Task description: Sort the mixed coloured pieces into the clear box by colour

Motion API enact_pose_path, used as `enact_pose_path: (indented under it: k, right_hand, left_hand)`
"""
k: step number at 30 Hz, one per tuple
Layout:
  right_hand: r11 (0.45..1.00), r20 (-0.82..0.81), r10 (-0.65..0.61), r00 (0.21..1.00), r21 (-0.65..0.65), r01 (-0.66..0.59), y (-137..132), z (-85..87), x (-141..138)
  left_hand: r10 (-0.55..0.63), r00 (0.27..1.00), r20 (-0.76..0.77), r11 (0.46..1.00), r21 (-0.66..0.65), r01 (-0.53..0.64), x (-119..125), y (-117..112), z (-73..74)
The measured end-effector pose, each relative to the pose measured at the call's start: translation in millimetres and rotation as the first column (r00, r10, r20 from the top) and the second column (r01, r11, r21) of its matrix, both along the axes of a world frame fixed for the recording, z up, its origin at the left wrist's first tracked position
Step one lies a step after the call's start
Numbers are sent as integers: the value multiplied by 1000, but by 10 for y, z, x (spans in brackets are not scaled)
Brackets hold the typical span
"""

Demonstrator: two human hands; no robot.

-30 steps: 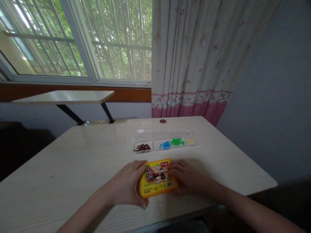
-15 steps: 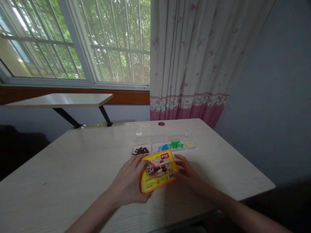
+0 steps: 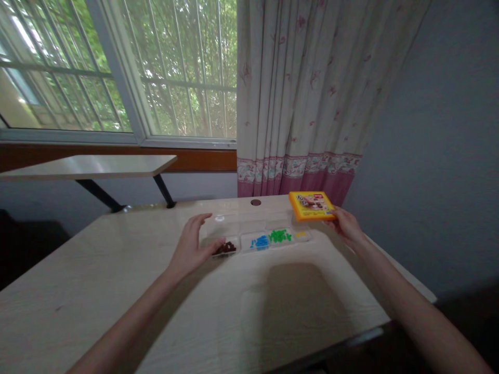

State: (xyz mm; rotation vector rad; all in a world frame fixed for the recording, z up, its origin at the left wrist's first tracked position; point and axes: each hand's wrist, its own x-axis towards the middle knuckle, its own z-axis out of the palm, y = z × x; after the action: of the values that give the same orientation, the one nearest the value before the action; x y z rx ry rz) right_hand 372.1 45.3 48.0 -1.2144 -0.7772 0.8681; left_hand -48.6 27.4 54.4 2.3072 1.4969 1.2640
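Observation:
My right hand grips the lower right corner of a flat yellow box with a picture of round dark and white pieces on its face. The box is held up over the right end of a clear plastic compartment tray. At the tray's left end is my left hand, fingers spread, thumb by the compartment of small dark brown pieces. Farther right in the front row lie small blue pieces, green pieces and a few yellow pieces. The visible back compartments show no coloured pieces.
The tray stands on a pale wood-look table. A raised shelf on black legs stands at the back left. Near the back edge is a round brown cable hole. A curtain and a barred window are behind.
The yellow box has moved from between both hands to the back right, now in my right hand only. My left hand has let go of it and moved to the tray's left end.

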Motion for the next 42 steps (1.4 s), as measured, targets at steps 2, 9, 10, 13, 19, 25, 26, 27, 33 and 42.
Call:
enact_pose_path:
  k: [2, 9, 10, 13, 19, 25, 26, 27, 33, 42]
  right_hand:
    - [990, 93, -116, 989, -73, 123, 266, -2, 319]
    - [937, 291, -215, 932, -207, 281, 809, -266, 775]
    - [930, 337, -207, 919, -223, 292, 842, -314, 792]
    - [913, 494, -165, 854, -251, 321, 906, -411, 854]
    - [896, 804, -50, 592, -226, 383, 939, -418, 932]
    - [938, 944, 62, 325, -166, 305, 894, -550, 605]
    - [942, 953, 76, 292, -164, 292, 895, -573, 554]
    - [944, 961, 86, 264, -163, 285, 905, -589, 515]
    - [940, 976, 133, 174, -180, 290, 1091, -523, 446]
    - [950, 974, 134, 183, -178, 256, 1044, -346, 267]
  left_hand:
    - [84, 993, 84, 993, -92, -76, -147, 122, -109]
    - [157, 966, 207, 934, -349, -77, -422, 276, -564]
    - [138, 973, 187, 928, -367, -61, -441, 280, -601]
    - [66, 991, 120, 923, -385, -15, -480, 283, -656]
    - [-1, 999, -48, 923, -384, -17, -478, 259, -627]
    - [-36, 992, -119, 923, -386, -13, -483, 277, -656]
    - [-41, 991, -124, 923, -386, -10, -488, 286, -672]
    - [-42, 991, -128, 923, -384, -10, -493, 294, -688]
    - [-52, 988, -148, 932, -363, -5, -502, 303, -720]
    - [-96, 979, -178, 944, -328, 33, -470, 256, -686]
